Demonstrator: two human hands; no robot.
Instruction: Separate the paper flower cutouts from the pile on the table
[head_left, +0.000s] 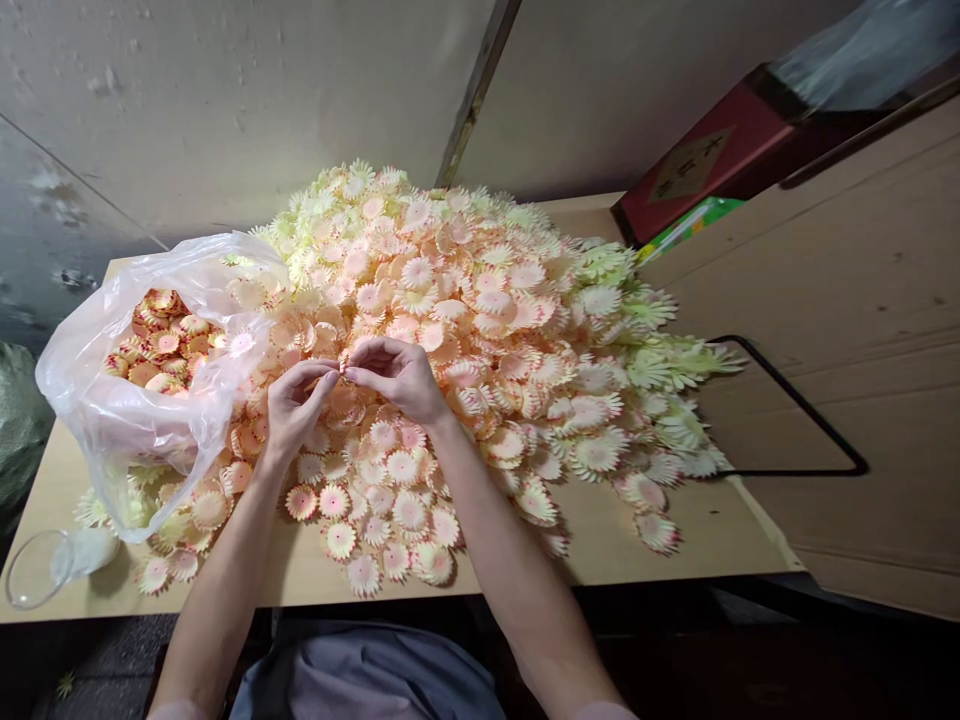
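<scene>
Above the near slope of the flower heap [480,330], both hands meet fingertip to fingertip over a tiny piece [343,369] that is almost wholly hidden between them; its colour seems pinkish, but its shape cannot be made out. The left hand [294,405] is curled nearly closed, thumb and forefinger pinching that piece. The right hand [397,375] is likewise drawn in, its fingertips pressed to the same spot, so the two hands touch there. Left of the heap, a clear plastic bag [112,400] lies open, its film blurring the darker orange flowers [161,340] inside. Farther left of the heap, at the table's [720,530] near edge, a clear cup [45,568] is partly cut off. Right of the heap, a red box [712,160] is only partly in view.
</scene>
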